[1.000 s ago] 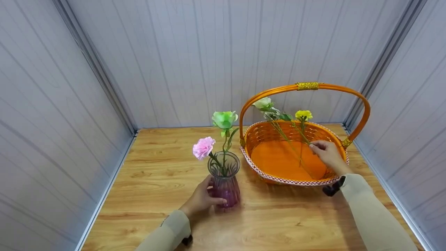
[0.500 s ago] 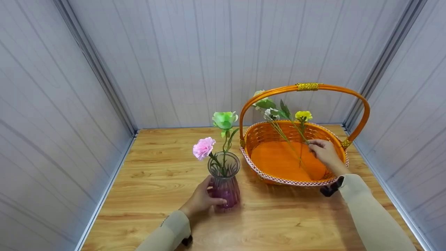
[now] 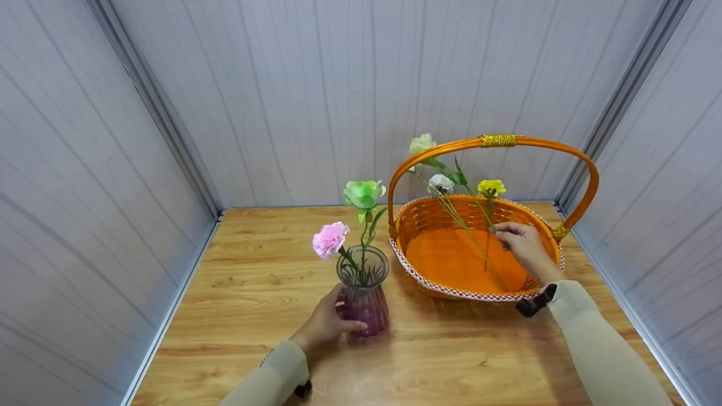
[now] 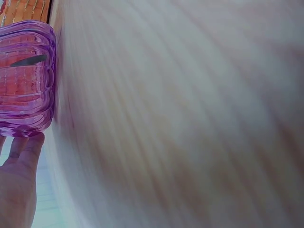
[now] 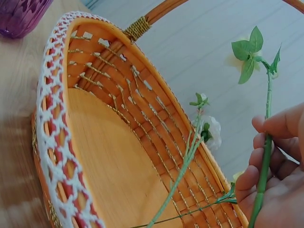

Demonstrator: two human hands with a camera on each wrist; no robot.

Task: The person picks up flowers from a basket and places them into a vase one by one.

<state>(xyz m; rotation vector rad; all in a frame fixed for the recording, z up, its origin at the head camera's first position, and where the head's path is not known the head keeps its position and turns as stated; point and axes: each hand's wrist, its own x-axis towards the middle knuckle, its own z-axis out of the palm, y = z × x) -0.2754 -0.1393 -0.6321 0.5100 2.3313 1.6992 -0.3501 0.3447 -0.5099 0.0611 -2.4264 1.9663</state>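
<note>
Orange basket rim (image 3: 479,295) near purple vase (image 3: 366,311), narrow gap between, hands apart, left (image 3: 325,322) gripping vase, right (image 3: 523,247) pinching pale-flowered stem (image 5: 263,175)

A wood-grained surface (image 3: 242,304) is enclosed on three sides by pale, streaked panels — a back wall (image 3: 293,101), left wall (image 3: 62,169) and right wall (image 3: 671,186) — with grey metal strips (image 3: 157,107) up both far corners.

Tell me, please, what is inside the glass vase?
Inside the glass vase are the stems of the pink flower and the green flower; both blooms are outside. The left hand covers part of its side, and the head view hides the stem ends.
</note>
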